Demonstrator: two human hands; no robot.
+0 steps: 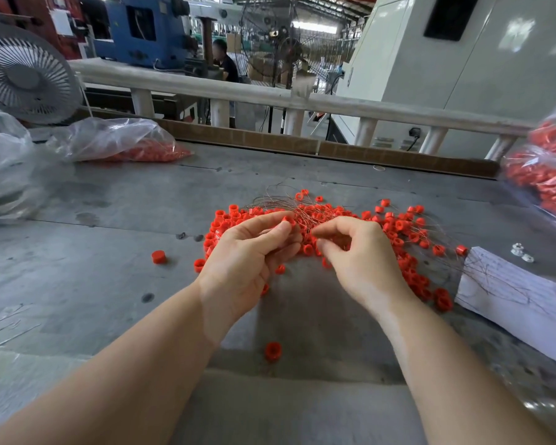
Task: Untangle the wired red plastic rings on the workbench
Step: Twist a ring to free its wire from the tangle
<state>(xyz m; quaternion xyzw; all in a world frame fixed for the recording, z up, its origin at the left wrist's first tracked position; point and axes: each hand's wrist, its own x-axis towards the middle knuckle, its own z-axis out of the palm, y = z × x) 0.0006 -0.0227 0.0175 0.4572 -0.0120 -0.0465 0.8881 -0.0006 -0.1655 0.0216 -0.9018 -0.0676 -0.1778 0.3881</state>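
A heap of small red plastic rings (402,226) on thin wires lies spread across the middle of the grey workbench (109,284). A tangle of thin wires (289,203) fans out at the heap's far side. My left hand (247,255) is over the heap's left part and pinches one red ring (289,220) between thumb and fingers. My right hand (360,255) is beside it with its fingers curled, thumb and forefinger pinching at the wires in the middle of the heap. Loose rings lie apart at the left (158,256) and near my forearms (273,351).
A clear bag of red rings (135,146) lies at the back left, another full bag (549,175) at the right edge. White paper (520,303) with wires on it lies at the right, small white parts (522,253) behind it. A fan (26,75) stands far left.
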